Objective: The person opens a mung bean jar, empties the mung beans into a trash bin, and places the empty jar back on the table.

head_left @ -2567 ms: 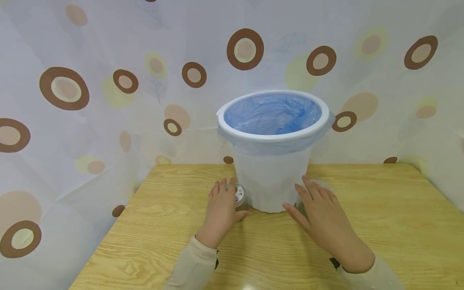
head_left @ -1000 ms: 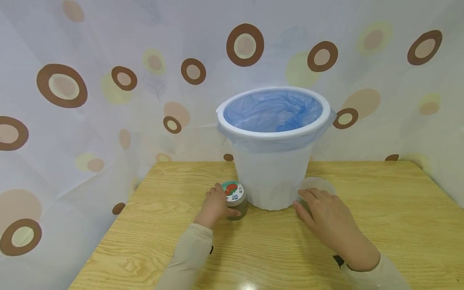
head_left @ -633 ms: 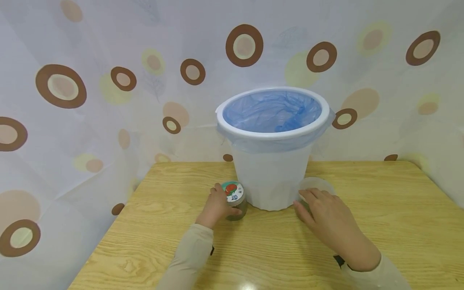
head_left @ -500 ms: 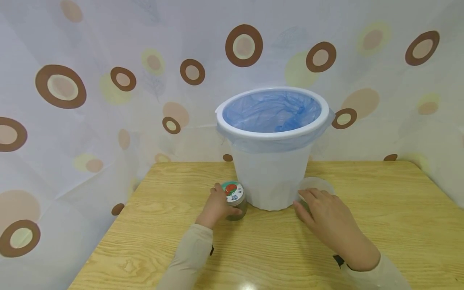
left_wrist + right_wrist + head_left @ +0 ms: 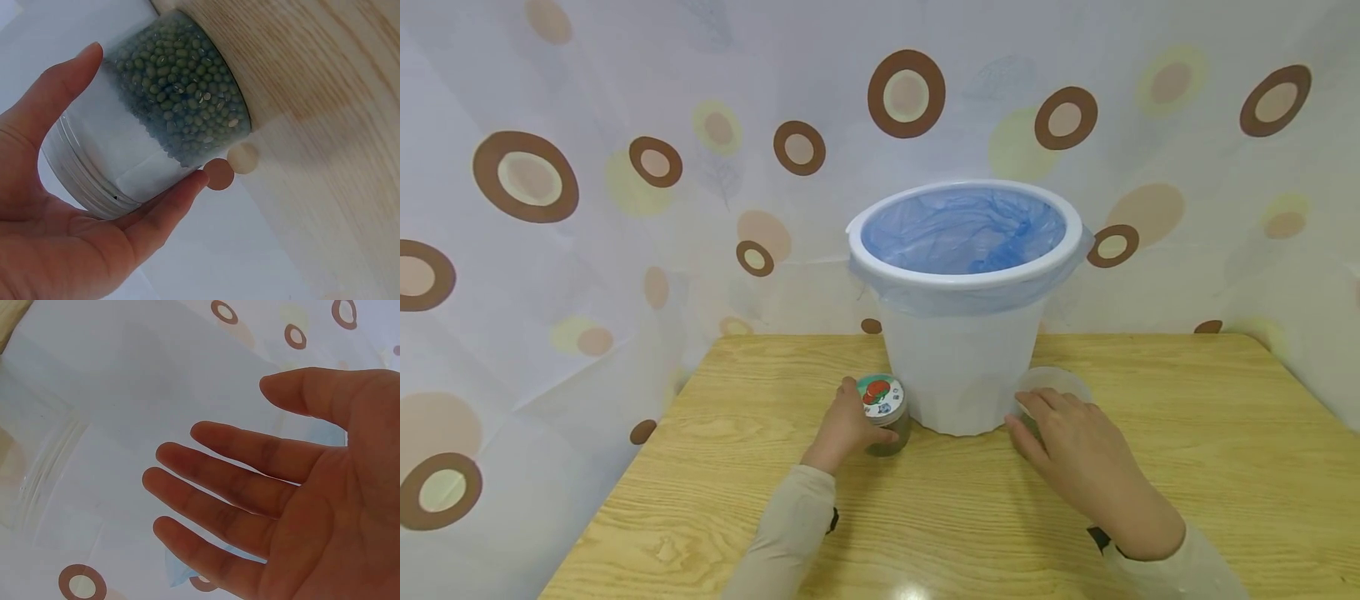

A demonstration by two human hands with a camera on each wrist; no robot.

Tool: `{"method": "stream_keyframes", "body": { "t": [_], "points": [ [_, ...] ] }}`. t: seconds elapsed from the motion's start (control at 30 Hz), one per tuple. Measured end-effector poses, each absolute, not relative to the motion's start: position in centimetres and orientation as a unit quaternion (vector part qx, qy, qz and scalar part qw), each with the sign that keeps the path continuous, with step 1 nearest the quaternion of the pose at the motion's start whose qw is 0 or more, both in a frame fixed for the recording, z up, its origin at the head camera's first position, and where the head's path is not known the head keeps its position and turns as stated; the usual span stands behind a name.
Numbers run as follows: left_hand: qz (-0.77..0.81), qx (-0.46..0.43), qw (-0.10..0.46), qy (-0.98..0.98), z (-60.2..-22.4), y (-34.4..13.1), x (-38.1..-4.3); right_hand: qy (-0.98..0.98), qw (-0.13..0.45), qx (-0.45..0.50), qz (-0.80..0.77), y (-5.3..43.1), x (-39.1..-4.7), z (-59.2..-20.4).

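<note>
My left hand (image 5: 844, 427) grips a clear jar (image 5: 884, 423) from its left side, thumb at the front. Its lid (image 5: 880, 395) carries a printed red tomato. In the left wrist view, thumb and fingers wrap the upper part of the jar, and green mung beans (image 5: 181, 87) fill its lower part. My right hand (image 5: 1078, 454) hovers by a second clear container (image 5: 1060, 382), largely hidden behind the fingers. From the right wrist, the fingers (image 5: 231, 481) look straight and spread, apart from that container's ridged rim (image 5: 53, 456).
A white bin (image 5: 962, 358) stands between the two containers, lined with a blue plastic bag (image 5: 955, 237) folded over its rim. All stand on a wooden table (image 5: 970, 533). A white sheet with brown rings (image 5: 587, 275) hangs close behind the table.
My left hand has moved left and down off the lid and now grips the jar's side, so the tomato print shows. My right hand has shifted slightly right and down, then stayed put.
</note>
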State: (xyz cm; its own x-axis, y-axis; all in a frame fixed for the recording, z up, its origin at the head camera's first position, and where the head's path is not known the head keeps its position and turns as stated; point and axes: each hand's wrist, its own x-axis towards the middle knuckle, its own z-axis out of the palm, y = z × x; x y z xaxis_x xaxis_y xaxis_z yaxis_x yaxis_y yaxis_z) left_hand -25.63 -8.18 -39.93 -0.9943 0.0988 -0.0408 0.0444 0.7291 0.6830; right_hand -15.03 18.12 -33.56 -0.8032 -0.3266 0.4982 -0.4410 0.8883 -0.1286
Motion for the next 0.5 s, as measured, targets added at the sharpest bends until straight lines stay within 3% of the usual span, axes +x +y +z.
{"method": "stream_keyframes", "body": {
  "t": [0.27,0.5],
  "points": [
    [0.375,0.032,0.004,0.926,-40.10,-9.14,-25.69,-0.936,0.249,0.217,0.123,17.40,-15.54,-33.43],
    [0.380,0.035,-0.021,0.924,-40.07,-8.44,-25.63,-0.949,0.211,0.199,0.120,17.85,-15.43,-33.56]
  ]
}}
